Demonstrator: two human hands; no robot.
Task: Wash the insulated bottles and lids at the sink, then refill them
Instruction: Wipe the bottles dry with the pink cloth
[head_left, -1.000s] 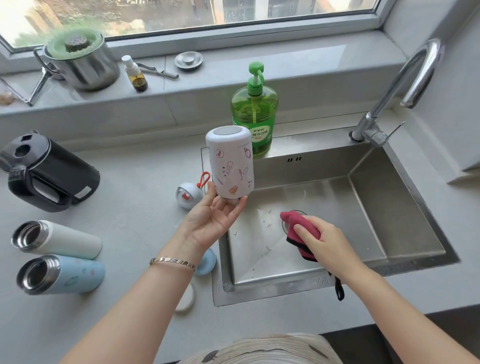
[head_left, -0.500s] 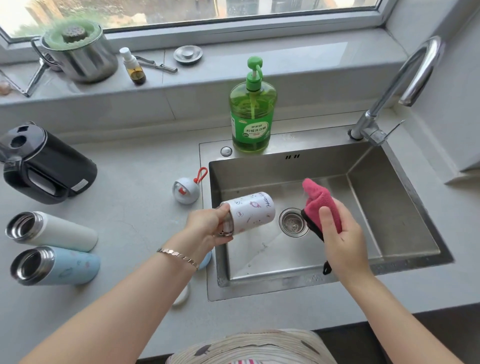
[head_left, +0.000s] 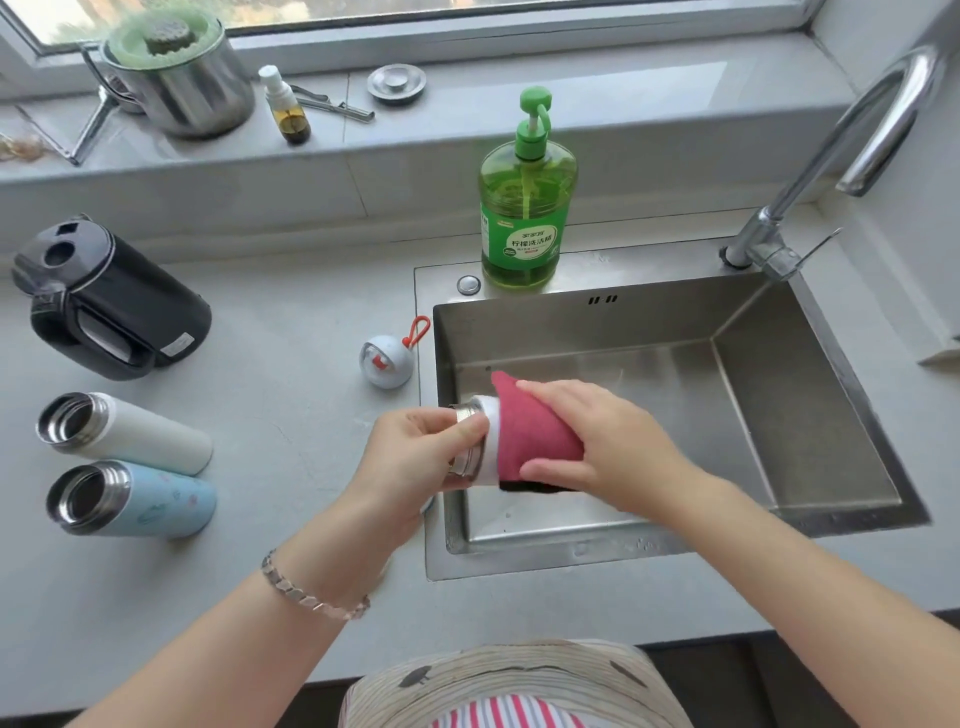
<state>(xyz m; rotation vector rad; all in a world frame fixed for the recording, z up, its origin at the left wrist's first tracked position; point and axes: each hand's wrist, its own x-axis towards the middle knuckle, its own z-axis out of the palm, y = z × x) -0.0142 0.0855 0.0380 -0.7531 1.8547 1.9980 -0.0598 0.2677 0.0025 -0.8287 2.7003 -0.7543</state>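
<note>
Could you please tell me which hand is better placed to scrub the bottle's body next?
The right hand, I think: it wraps the pink cloth around the bottle over the sink, while the left hand grips the steel neck and is best left steadying it.

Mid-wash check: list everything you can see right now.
sink: 1, steel, centre-right
faucet: 1, chrome, right
held bottle: 1, white, over sink's left edge
cloth: 1, pink, wrapped round held bottle
lying bottle: 1, white, counter left
blue bottle: 1, light blue, beside it
kettle: 1, black, far left
round lid: 1, white, red loop, beside sink
soap bottle: 1, green, behind sink
pot: 1, steel, windowsill
left hand: grips bottle neck
right hand: holds cloth on bottle
</note>
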